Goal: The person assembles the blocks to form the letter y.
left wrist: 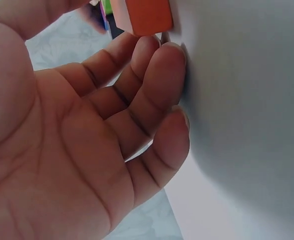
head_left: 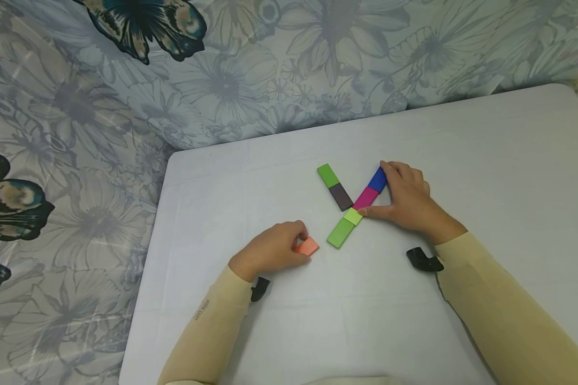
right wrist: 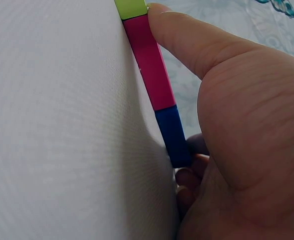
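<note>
Between thumb and fingers, my left hand (head_left: 274, 247) pinches an orange block (head_left: 308, 246) just above or on the white table. The left wrist view shows the same orange block (left wrist: 149, 15) at the fingertips, the other fingers bent. My right hand (head_left: 411, 203) spans a slanting row, its thumb against the lime block (head_left: 353, 216) and its fingers around the far end of the blue block (head_left: 378, 181). Between those lies a magenta block (head_left: 366, 198). A green block (head_left: 340, 233) continues the row at the near end. Left of it, a dark grey block (head_left: 341, 197) and another green block (head_left: 327, 175) form a second arm, making a Y shape.
The white table (head_left: 212, 198) has its far edge against a flower-patterned wall covering (head_left: 221, 85), which also runs along the left side. Black wrist-camera pieces (head_left: 424, 260) stick out at both sleeves.
</note>
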`<control>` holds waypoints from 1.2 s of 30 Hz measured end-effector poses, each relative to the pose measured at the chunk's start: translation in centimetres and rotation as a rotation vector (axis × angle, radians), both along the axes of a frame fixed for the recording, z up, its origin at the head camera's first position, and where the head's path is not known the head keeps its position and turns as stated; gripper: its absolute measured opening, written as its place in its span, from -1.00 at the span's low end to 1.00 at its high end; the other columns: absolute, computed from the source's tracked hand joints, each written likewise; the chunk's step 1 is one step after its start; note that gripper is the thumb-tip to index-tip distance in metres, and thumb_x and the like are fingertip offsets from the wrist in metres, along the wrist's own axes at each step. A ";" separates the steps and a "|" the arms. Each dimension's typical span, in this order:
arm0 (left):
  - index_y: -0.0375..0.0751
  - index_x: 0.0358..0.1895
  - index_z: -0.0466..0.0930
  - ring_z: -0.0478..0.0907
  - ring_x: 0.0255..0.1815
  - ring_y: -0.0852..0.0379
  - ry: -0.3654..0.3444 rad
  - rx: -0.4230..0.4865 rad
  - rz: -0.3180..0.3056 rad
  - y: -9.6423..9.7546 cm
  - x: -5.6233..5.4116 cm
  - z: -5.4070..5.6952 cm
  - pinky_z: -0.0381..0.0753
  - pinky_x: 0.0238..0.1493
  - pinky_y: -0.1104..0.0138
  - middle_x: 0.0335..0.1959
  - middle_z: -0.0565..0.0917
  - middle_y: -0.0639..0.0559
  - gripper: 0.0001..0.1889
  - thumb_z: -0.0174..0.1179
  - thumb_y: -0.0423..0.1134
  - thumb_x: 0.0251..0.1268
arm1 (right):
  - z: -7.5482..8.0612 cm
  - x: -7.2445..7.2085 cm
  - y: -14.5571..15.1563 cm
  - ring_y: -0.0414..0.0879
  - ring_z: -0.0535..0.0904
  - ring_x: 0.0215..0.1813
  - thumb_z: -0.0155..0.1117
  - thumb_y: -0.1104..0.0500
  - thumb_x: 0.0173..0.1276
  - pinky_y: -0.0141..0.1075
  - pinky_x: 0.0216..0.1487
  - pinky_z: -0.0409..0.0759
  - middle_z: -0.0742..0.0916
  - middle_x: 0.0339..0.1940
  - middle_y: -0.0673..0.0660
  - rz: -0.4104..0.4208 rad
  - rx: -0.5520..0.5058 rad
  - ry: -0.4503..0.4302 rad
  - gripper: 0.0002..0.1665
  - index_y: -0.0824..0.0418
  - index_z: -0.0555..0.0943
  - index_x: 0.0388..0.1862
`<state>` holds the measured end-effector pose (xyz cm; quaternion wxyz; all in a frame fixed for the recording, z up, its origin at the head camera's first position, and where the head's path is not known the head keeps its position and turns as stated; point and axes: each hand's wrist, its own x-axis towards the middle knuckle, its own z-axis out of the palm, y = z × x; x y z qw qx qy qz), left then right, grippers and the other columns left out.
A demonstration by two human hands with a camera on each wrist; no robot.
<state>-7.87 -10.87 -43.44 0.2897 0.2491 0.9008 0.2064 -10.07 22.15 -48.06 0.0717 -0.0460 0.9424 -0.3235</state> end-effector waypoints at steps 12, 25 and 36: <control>-0.06 -0.07 0.57 0.46 -0.36 0.17 0.029 0.013 -0.034 1.8 1.0 -0.4 0.49 -0.27 0.27 -0.44 0.52 0.14 -0.70 0.51 -0.07 0.41 | 0.0 0.1 0.1 0.53 -0.01 0.60 0.70 -0.22 0.23 0.49 0.35 0.06 0.19 0.64 0.53 0.008 -0.003 0.013 0.46 0.43 0.04 0.76; -0.07 -0.22 0.55 0.45 -0.39 0.18 0.015 0.002 -0.014 2.5 1.6 -0.4 0.50 -0.31 0.29 -0.42 0.53 0.14 -0.65 0.52 0.03 0.42 | 0.0 0.1 0.1 0.52 0.00 0.60 0.70 -0.19 0.23 0.48 0.35 0.08 0.19 0.64 0.51 0.004 -0.004 0.019 0.43 0.42 0.07 0.76; -0.06 -0.26 0.56 0.45 -0.43 0.18 0.013 -0.020 -0.014 2.8 1.6 -0.4 0.48 -0.36 0.29 -0.43 0.55 0.15 -0.63 0.52 0.08 0.40 | 0.0 0.0 0.0 0.52 -0.01 0.60 0.70 -0.18 0.23 0.48 0.36 0.07 0.19 0.65 0.51 0.007 -0.008 0.012 0.42 0.42 0.07 0.76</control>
